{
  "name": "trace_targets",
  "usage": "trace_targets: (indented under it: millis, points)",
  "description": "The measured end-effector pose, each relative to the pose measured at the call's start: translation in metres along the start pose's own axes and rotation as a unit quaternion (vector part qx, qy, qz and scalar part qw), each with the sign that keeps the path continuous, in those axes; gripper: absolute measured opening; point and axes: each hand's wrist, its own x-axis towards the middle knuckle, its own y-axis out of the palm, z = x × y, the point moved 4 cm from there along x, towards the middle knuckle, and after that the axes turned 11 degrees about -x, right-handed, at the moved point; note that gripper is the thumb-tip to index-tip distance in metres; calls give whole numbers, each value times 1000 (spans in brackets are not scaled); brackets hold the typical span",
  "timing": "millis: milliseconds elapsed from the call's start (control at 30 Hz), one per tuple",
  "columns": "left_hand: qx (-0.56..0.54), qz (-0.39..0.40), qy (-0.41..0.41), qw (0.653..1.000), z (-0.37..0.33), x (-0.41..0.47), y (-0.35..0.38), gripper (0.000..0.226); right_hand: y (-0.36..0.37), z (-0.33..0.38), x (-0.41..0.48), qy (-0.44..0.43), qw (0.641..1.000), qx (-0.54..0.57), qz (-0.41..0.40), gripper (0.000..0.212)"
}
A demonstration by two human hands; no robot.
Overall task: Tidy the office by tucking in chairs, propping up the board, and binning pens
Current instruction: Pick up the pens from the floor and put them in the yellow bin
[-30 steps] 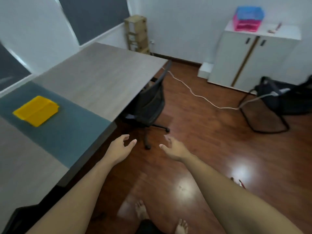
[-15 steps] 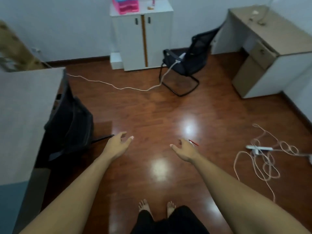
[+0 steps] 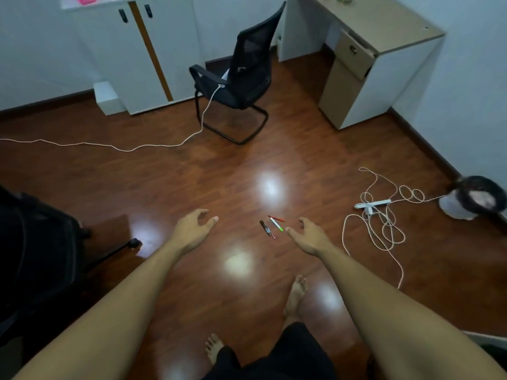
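Three pens lie on the wooden floor between my hands: a black pen [image 3: 265, 227], a white pen with a green tip [image 3: 276, 224] and a red pen [image 3: 276, 218]. My left hand [image 3: 193, 229] hovers open to their left, holding nothing. Just right of the pens, my right hand [image 3: 308, 235] is open too, thumb pointing at them. A black mesh chair [image 3: 241, 78] stands out in the room by the white cabinet [image 3: 164, 50]. At the left edge a black swivel chair [image 3: 35, 256] is partly cut off. A round bin [image 3: 478, 197] sits at the right wall.
A white cable [image 3: 109, 146] runs across the floor to the mesh chair. A power strip [image 3: 373, 204] with tangled cord lies right of the pens. A beige desk [image 3: 370, 50] with a drawer unit fills the far right corner. My bare feet [image 3: 295, 294] stand below.
My view has swung right and down, away from the large table and swivel chair. The pens, power strip and bin have come into sight. Both hands stay open and empty.
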Motion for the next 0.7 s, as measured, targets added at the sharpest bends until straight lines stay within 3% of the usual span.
trace_targets:
  millis: [433, 700]
  points:
    - [-52, -33, -91, 994, -45, 192, 90, 54, -25, -56, 223, -18, 995, -49, 80, 76]
    - [-55, 16, -128, 990, 43, 370, 212, 47, 75, -103, 402, -32, 994, -61, 82, 73]
